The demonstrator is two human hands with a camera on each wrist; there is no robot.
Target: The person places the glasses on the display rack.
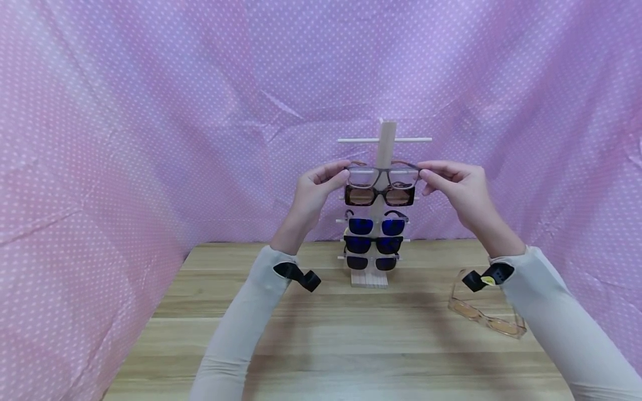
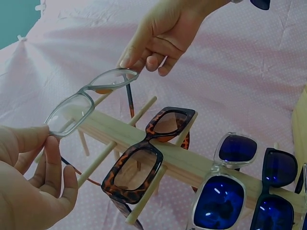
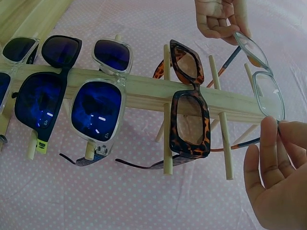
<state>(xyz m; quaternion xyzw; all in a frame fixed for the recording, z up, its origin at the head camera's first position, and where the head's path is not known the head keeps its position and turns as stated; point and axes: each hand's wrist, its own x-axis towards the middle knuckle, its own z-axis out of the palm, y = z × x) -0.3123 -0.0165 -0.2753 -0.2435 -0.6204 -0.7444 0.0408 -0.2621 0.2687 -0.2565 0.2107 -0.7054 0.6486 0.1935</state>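
Between both hands, in front of the upper part of a wooden eyewear rack [image 1: 387, 136], is a pair of clear-lens glasses [image 1: 362, 178] with a thin grey frame and unfolded temples. My left hand [image 1: 312, 195] pinches its left end between thumb and fingers. The right hand [image 1: 463, 189] pinches the opposite end the same way. Whether the glasses touch a peg [image 3: 225, 146] cannot be told. Just below them hang tortoiseshell sunglasses [image 2: 132, 168] with brown lenses. Lower down are sunglasses with blue lenses [image 3: 96, 110] in a clear frame.
Black-framed sunglasses [image 1: 358, 244] and another clear-framed pair [image 1: 357, 263] hang lower on the rack. Amber-lensed glasses [image 1: 466, 310] lie on the wooden table [image 1: 321, 345] by the right forearm. The top peg [image 1: 413, 139] bears no glasses. Pink dotted cloth [image 1: 200, 111] surrounds the table.
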